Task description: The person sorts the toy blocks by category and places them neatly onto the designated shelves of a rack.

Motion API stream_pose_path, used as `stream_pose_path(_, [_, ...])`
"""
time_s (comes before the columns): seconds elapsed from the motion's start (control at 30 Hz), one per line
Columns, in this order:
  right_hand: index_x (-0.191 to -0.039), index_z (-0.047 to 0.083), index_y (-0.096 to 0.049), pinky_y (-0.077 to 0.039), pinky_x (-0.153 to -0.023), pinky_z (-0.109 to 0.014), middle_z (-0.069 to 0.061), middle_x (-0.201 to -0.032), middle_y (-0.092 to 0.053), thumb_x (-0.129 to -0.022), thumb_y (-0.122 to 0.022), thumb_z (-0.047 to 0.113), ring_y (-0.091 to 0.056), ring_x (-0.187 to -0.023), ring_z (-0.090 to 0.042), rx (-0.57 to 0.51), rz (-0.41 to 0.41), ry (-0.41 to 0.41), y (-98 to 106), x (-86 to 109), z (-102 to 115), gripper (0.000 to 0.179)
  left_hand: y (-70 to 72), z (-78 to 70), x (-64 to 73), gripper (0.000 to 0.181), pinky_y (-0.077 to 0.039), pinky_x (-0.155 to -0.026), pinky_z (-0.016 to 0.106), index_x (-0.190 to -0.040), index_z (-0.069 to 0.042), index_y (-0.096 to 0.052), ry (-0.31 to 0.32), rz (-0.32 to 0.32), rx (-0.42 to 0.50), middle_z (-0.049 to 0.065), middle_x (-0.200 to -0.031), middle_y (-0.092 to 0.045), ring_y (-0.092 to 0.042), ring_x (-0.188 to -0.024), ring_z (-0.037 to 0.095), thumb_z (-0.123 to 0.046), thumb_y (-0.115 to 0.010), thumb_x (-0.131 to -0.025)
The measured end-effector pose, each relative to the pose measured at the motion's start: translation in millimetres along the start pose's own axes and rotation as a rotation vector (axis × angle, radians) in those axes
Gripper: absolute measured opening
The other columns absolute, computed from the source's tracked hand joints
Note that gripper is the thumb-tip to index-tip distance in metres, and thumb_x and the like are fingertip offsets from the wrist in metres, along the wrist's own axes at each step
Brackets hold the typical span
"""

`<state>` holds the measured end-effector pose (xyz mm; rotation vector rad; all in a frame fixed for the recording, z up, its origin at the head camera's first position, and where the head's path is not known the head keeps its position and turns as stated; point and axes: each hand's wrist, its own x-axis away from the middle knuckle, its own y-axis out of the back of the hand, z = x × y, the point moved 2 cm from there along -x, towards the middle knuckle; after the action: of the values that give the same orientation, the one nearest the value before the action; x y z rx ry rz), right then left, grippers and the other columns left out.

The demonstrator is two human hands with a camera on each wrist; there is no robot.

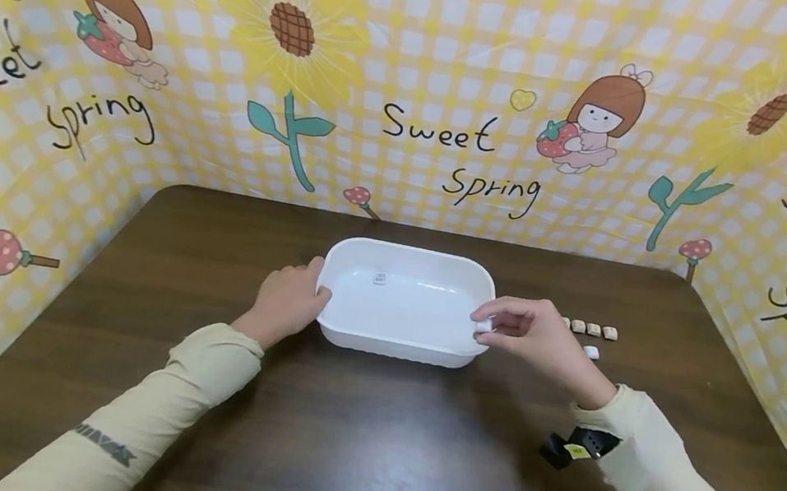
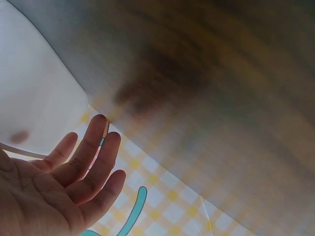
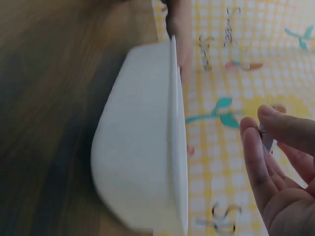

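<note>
A white oval-cornered plastic basin (image 1: 395, 344) stands on the table. My left hand (image 1: 287, 298) holds its left end, thumb over the rim and fingers outside; in the left wrist view those fingers (image 2: 98, 172) spread loosely beside the basin wall (image 2: 39, 83). At the basin's right end, my right hand (image 1: 527, 329) pinches a small white keycap (image 1: 483, 324) between thumb and fingertips, right by the rim. The right wrist view shows the keycap (image 3: 267, 140) largely covered by the fingers. Inside the basin, a small square with dark marks (image 1: 379, 278) is too small to identify.
Behind my right hand, several small pale keycaps (image 1: 593, 330) lie in a row on the dark wooden table (image 1: 368, 441). Another white keycap (image 1: 591, 352) sits nearer me. A yellow checked cloth (image 1: 448, 54) hangs around the table's back and sides.
</note>
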<state>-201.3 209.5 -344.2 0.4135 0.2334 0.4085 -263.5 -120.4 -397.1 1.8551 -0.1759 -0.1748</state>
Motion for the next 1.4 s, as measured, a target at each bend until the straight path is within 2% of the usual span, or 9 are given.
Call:
stream_pose_path(0.2, [-0.111,-0.009,-0.061,-0.055,-0.067,-0.023,0.005,-0.093,-0.072,-0.082,-0.068,0.006,-0.069,-0.082,-0.005,-0.033,-0.095,-0.085,41,23.7,-23,0.033,-1.9,0.1,0.3,0.044,-0.044,-0.065,0.040,-0.122,0.002,-0.046,0.000,0.012,0.009,0.019,-0.094,-0.063,-0.057,-0.073,0.029,-0.028,-0.044,-0.090])
stream_pose_path(0.33, [-0.112,-0.004,-0.060,-0.053,-0.068,-0.018,0.011,-0.092,-0.072,-0.089,-0.061,0.008,-0.068,-0.082,0.000,0.030,-0.161,-0.126,75,38.0,-46,0.027,-1.4,0.4,-0.9,0.042,-0.042,-0.061,0.038,-0.120,0.002,-0.047,-0.004,-0.002,0.010,0.019,-0.089,-0.063,-0.056,-0.069,0.028,-0.027,-0.045,-0.090])
stream_pose_path(0.47, [-0.110,-0.005,-0.061,-0.050,-0.066,-0.013,-0.010,-0.090,-0.074,-0.088,-0.061,0.005,-0.065,-0.075,0.007,0.352,-0.224,-0.153,106,49.8,-70,0.024,1.0,-0.1,-1.8,0.043,-0.043,-0.061,0.038,-0.121,0.003,-0.047,-0.002,0.001,0.003,0.019,-0.090,-0.063,-0.056,-0.069,0.028,-0.027,-0.044,-0.090])
stream_pose_path(0.57, [-0.102,-0.005,-0.065,-0.047,-0.062,-0.017,-0.024,-0.090,-0.070,-0.083,-0.065,0.003,-0.068,-0.071,-0.004,0.618,-0.243,-0.175,120,54.9,-86,0.021,2.1,0.4,-2.0,0.044,-0.044,-0.064,0.040,-0.122,0.003,-0.046,-0.001,0.004,0.002,0.020,-0.093,-0.064,-0.056,-0.071,0.029,-0.027,-0.043,-0.090])
stream_pose_path(0.63, [-0.098,-0.004,-0.066,-0.047,-0.061,-0.024,-0.023,-0.088,-0.070,-0.081,-0.068,0.002,-0.069,-0.072,-0.017,0.686,-0.222,-0.204,125,57.1,-97,0.018,2.1,0.5,-2.4,0.044,-0.044,-0.065,0.040,-0.123,0.002,-0.046,0.003,0.008,-0.001,0.019,-0.093,-0.064,-0.056,-0.072,0.029,-0.028,-0.043,-0.090])
stream_pose_path(0.7, [-0.094,-0.003,-0.067,-0.049,-0.061,-0.030,-0.022,-0.088,-0.070,-0.080,-0.069,0.003,-0.068,-0.075,-0.028,0.693,-0.179,-0.241,129,58.7,-106,0.015,1.6,0.8,-2.5,0.044,-0.044,-0.066,0.040,-0.123,0.002,-0.046,0.006,0.013,-0.001,0.019,-0.094,-0.064,-0.056,-0.072,0.029,-0.028,-0.043,-0.090])
stream_pose_path(0.77, [-0.090,-0.001,-0.068,-0.049,-0.062,-0.032,-0.021,-0.088,-0.070,-0.078,-0.070,0.003,-0.067,-0.077,-0.029,0.690,-0.147,-0.265,131,59.5,-113,0.013,1.4,0.3,-2.3,0.045,-0.044,-0.066,0.039,-0.123,0.002,-0.045,0.008,0.018,0.003,0.019,-0.094,-0.064,-0.056,-0.073,0.028,-0.028,-0.043,-0.091])
stream_pose_path(1.07, [-0.085,0.001,-0.068,-0.045,-0.057,-0.023,-0.012,-0.078,-0.069,-0.073,-0.073,0.000,-0.059,-0.066,-0.009,0.681,-0.081,-0.270,133,56.5,-122,0.013,1.1,-1.2,-1.6,0.044,-0.044,-0.066,0.039,-0.123,0.002,-0.046,0.006,0.020,0.006,0.019,-0.094,-0.064,-0.056,-0.073,0.028,-0.028,-0.043,-0.090])
stream_pose_path(1.4, [-0.095,-0.003,-0.066,-0.048,-0.058,-0.024,-0.017,-0.085,-0.069,-0.074,-0.073,0.002,-0.062,-0.068,-0.011,0.656,-0.048,-0.311,139,57.1,-114,0.022,1.0,-1.3,-1.9,0.045,-0.044,-0.067,0.039,-0.124,0.001,-0.045,0.018,0.032,0.012,0.018,-0.096,-0.063,-0.056,-0.074,0.028,-0.029,-0.043,-0.091])
